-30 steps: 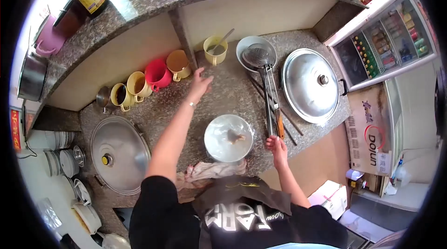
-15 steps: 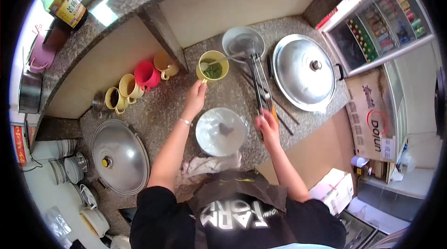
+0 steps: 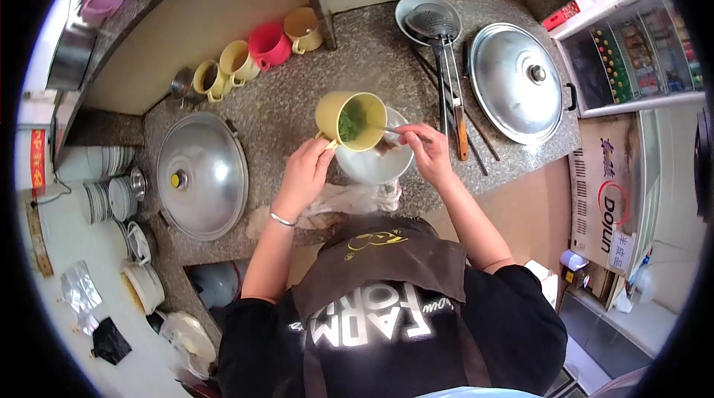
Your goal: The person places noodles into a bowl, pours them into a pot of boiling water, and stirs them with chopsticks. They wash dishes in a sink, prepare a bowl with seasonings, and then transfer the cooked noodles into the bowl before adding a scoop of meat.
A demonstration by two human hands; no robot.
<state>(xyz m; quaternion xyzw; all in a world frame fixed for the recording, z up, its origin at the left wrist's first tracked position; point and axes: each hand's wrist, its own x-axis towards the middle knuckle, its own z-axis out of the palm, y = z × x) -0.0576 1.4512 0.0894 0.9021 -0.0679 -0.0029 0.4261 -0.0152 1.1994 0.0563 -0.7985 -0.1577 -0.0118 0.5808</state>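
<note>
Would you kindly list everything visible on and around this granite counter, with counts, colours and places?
Yellow plastic cup of chopped greens: one, tilted over the bowl.
White bowl: one, counter centre, under the cup.
Metal spoon: one, silver, at the cup's mouth.
Round steel lids: two, silver, counter's left and right ends.
Plastic mugs: four, three yellow and one red, along the back wall.
Wire skimmer: one, silver, in a back bowl.
Crumpled cloth: one, pale, counter's front edge.
Glass-door fridge: one, white, far right.
Left hand: holds the cup.
Right hand: holds the spoon.
</note>
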